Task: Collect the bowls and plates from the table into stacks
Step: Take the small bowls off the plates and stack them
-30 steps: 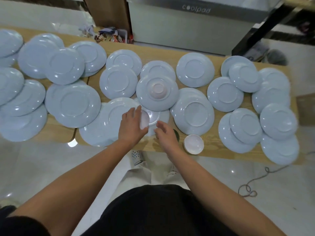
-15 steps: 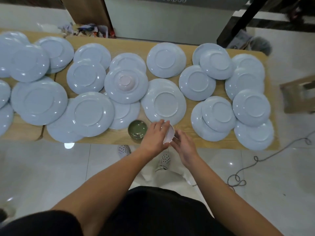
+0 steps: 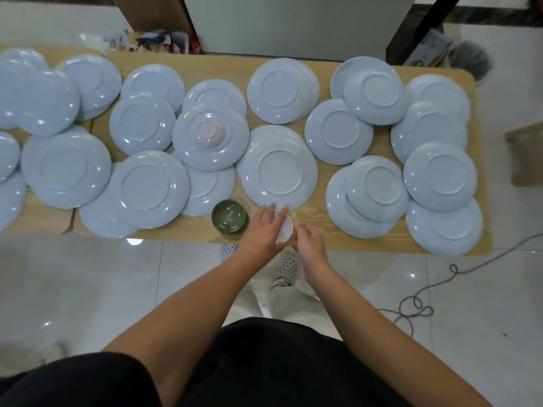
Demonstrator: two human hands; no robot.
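Observation:
Several pale blue plates, such as the large one (image 3: 277, 168), lie upside down and overlapping all over the wooden table (image 3: 320, 227). A pink bowl (image 3: 209, 133) sits upside down on one plate. A dark green bowl (image 3: 229, 216) stands upright at the front edge. Just right of it my left hand (image 3: 263, 230) lies over a small white bowl (image 3: 285, 230) and grips it from above. My right hand (image 3: 308, 240) is beside that bowl's right rim, fingers loosely curled, holding nothing. What is under the white bowl is hidden.
The table's front edge runs just under my hands, with glossy white floor tiles below. A cable (image 3: 417, 306) loops on the floor at the right. Clutter (image 3: 164, 42) and a grey cabinet (image 3: 288, 22) stand behind the table.
My left hand carried the small white bowl rightward from among the plates to the front edge, past the green bowl. My right hand followed alongside. The view shifted right.

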